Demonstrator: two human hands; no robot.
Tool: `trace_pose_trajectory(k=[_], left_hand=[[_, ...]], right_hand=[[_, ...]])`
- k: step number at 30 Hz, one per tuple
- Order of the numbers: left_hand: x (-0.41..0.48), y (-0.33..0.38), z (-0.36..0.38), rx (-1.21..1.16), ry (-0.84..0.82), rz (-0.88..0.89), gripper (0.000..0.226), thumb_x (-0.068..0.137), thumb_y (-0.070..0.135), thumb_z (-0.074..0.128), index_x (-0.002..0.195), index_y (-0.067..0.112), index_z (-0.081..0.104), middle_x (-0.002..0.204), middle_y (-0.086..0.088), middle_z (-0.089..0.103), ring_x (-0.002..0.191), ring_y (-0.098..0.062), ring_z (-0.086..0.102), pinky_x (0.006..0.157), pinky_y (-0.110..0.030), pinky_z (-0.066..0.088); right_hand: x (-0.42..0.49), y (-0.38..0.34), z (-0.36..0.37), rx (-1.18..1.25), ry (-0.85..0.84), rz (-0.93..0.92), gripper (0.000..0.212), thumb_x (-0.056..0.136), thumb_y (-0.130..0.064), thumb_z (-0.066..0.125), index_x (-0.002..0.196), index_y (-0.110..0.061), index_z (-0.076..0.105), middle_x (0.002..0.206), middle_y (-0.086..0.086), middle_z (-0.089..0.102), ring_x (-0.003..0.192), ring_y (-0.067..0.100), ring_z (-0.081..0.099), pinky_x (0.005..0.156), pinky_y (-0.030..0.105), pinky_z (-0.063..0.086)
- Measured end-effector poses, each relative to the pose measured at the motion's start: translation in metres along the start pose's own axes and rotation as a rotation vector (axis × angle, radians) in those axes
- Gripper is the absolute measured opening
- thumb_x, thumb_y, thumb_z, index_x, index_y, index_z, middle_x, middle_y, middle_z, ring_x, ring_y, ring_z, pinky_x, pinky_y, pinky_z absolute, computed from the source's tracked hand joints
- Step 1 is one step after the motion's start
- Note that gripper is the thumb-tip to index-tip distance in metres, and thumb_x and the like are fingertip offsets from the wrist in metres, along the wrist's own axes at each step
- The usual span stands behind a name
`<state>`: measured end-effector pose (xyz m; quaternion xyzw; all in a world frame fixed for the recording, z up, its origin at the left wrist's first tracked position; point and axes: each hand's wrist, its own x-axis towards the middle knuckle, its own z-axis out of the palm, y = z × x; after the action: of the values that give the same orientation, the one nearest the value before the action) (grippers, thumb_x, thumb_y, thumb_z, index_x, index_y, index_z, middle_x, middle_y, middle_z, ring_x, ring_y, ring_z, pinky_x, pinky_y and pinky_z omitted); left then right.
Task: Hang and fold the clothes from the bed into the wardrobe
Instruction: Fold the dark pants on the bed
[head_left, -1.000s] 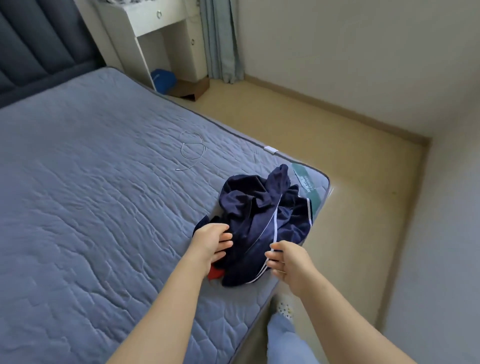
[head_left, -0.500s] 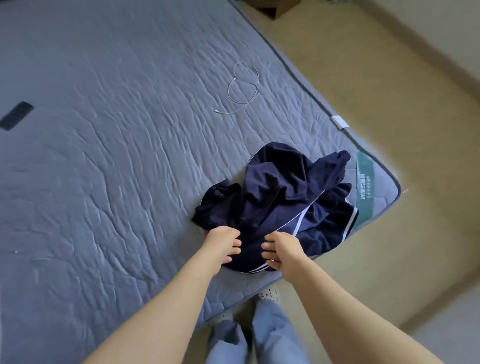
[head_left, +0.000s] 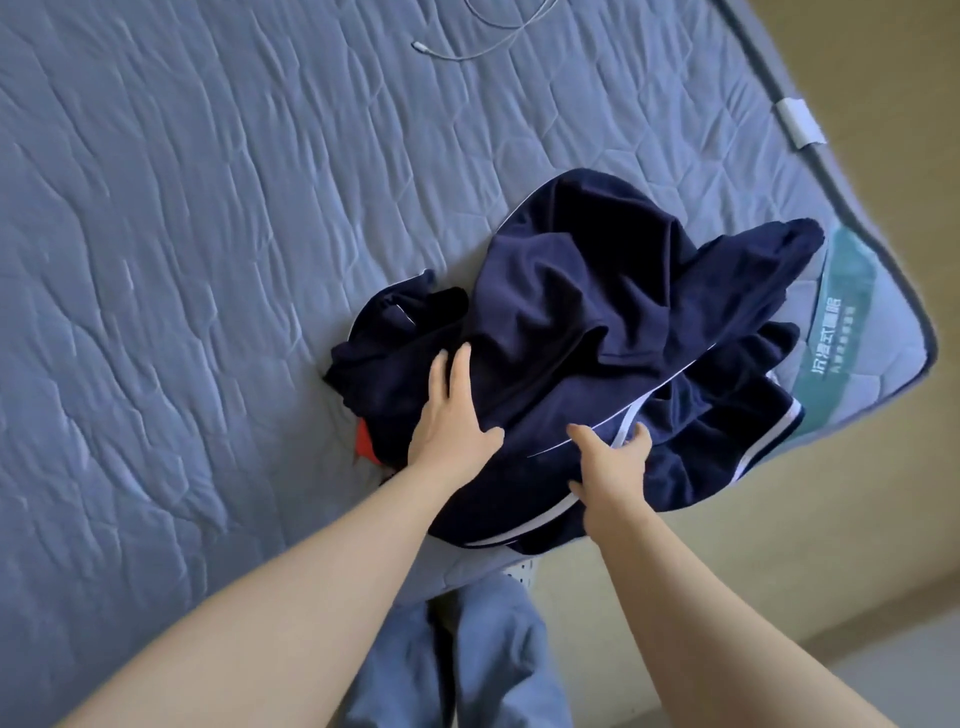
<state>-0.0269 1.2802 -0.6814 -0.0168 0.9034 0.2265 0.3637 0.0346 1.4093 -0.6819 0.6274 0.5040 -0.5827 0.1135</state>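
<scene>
Navy clothes (head_left: 597, 291) are bunched in one heap at the near corner of the bed (head_left: 208, 260), partly over the green label (head_left: 841, 322), with the near hem hanging just past the mattress edge. Left hand (head_left: 452, 415) lies flat on the heap with fingers straight, pressing, not gripping. Right hand (head_left: 608, 457) has its fingers curled into the cloth at the white trim (head_left: 769, 441), which looks like a hold on that edge. A bit of red cloth (head_left: 363, 441) pokes out under the heap's left side, so probably more than one item here. My read on the fabric: soft, light and limp, it won't keep its shape and layers will drag each other. Best grip is along the trimmed hem or a waistband or collar, lifting one piece clear to separate it. Lots of open mattress to the left for spreading and folding. Two bed edges meet right by the heap, so anything loose could slide onto the floor (head_left: 883, 467). Cable (head_left: 493, 36) lies well apart, up top. Wardrobe not in view.
</scene>
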Motion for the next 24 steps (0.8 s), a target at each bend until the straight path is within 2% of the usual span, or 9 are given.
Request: trace_pose_trajectory(k=[3, 6, 9, 11, 13, 15, 17, 20, 24], left_hand=[[0.017, -0.006, -0.001, -0.045, -0.051, -0.09, 0.08, 0.084, 0.014, 0.056, 0.145, 0.038, 0.011, 0.137, -0.005, 0.039, 0.108, -0.033, 0.054, 0.081, -0.033, 0.044], [0.018, -0.016, -0.01, -0.175, -0.098, -0.127, 0.047, 0.084, 0.02, 0.059, 0.127, 0.024, 0.043, 0.113, -0.004, 0.061, 0.101, -0.029, 0.057, 0.084, -0.031, 0.046], [0.006, -0.024, -0.025, -0.234, -0.101, -0.149, 0.017, 0.087, 0.027, 0.059, 0.1, 0.016, 0.059, 0.097, -0.003, 0.065, 0.092, -0.024, 0.057, 0.078, -0.028, 0.043], [-0.006, -0.027, -0.038, -0.374, -0.086, -0.17, 0.011, 0.089, 0.024, 0.058, 0.094, 0.016, 0.062, 0.092, -0.002, 0.065, 0.088, -0.021, 0.056, 0.075, -0.027, 0.041], [-0.026, -0.027, -0.06, -0.51, -0.077, -0.159, 0.005, 0.088, 0.021, 0.059, 0.092, 0.02, 0.063, 0.089, 0.0, 0.065, 0.086, -0.019, 0.057, 0.077, -0.029, 0.043], [-0.04, -0.023, -0.078, -0.581, -0.08, -0.117, 0.009, 0.089, 0.019, 0.06, 0.093, 0.026, 0.062, 0.089, 0.007, 0.065, 0.085, -0.012, 0.058, 0.078, -0.025, 0.044], [-0.064, -0.021, -0.105, -0.633, -0.066, -0.083, 0.014, 0.09, 0.015, 0.057, 0.099, 0.026, 0.06, 0.093, 0.009, 0.064, 0.088, -0.009, 0.057, 0.077, -0.021, 0.043], [-0.097, -0.021, -0.138, -0.629, -0.022, -0.055, 0.018, 0.093, 0.016, 0.048, 0.109, 0.016, 0.057, 0.108, 0.0, 0.062, 0.099, -0.017, 0.053, 0.084, -0.028, 0.039], [-0.134, -0.023, -0.167, -0.693, 0.054, -0.075, 0.018, 0.092, 0.018, 0.045, 0.109, 0.013, 0.052, 0.112, -0.004, 0.059, 0.102, -0.021, 0.052, 0.088, -0.034, 0.041]], right_hand=[[0.012, 0.004, 0.004, 0.011, -0.055, 0.055, 0.055, 0.084, -0.014, 0.062, 0.132, -0.021, 0.035, 0.113, -0.001, 0.053, 0.079, 0.016, 0.05, 0.063, 0.028, 0.044], [0.011, 0.01, 0.009, -0.098, -0.038, 0.01, 0.014, 0.084, -0.015, 0.061, 0.091, -0.014, 0.05, 0.088, 0.003, 0.056, 0.07, 0.016, 0.048, 0.061, 0.028, 0.04], [-0.008, 0.005, 0.016, -0.137, -0.028, -0.018, 0.02, 0.086, -0.021, 0.06, 0.079, -0.009, 0.046, 0.08, 0.006, 0.05, 0.073, 0.019, 0.044, 0.066, 0.031, 0.037], [-0.027, -0.001, 0.021, -0.131, -0.06, -0.006, 0.024, 0.087, -0.024, 0.059, 0.072, -0.013, 0.044, 0.076, 0.006, 0.047, 0.073, 0.018, 0.04, 0.065, 0.031, 0.034], [-0.053, -0.013, 0.023, -0.104, -0.099, 0.01, 0.026, 0.088, -0.026, 0.059, 0.076, -0.006, 0.046, 0.078, 0.005, 0.046, 0.075, 0.018, 0.041, 0.065, 0.031, 0.033], [-0.068, -0.023, 0.02, -0.08, -0.136, 0.017, 0.028, 0.088, -0.026, 0.06, 0.087, 0.001, 0.053, 0.081, 0.012, 0.051, 0.076, 0.019, 0.047, 0.065, 0.032, 0.038], [-0.099, -0.034, 0.017, -0.096, -0.191, 0.0, 0.021, 0.088, -0.026, 0.061, 0.088, -0.004, 0.058, 0.084, 0.018, 0.058, 0.078, 0.02, 0.054, 0.065, 0.031, 0.044], [-0.15, -0.053, 0.011, -0.109, -0.292, -0.032, 0.01, 0.09, -0.021, 0.059, 0.082, -0.015, 0.06, 0.079, 0.004, 0.062, 0.067, 0.018, 0.057, 0.059, 0.026, 0.043], [-0.204, -0.076, 0.005, -0.155, -0.335, -0.073, 0.015, 0.09, -0.019, 0.058, 0.075, -0.02, 0.058, 0.073, 0.001, 0.057, 0.061, 0.016, 0.051, 0.056, 0.024, 0.039]])
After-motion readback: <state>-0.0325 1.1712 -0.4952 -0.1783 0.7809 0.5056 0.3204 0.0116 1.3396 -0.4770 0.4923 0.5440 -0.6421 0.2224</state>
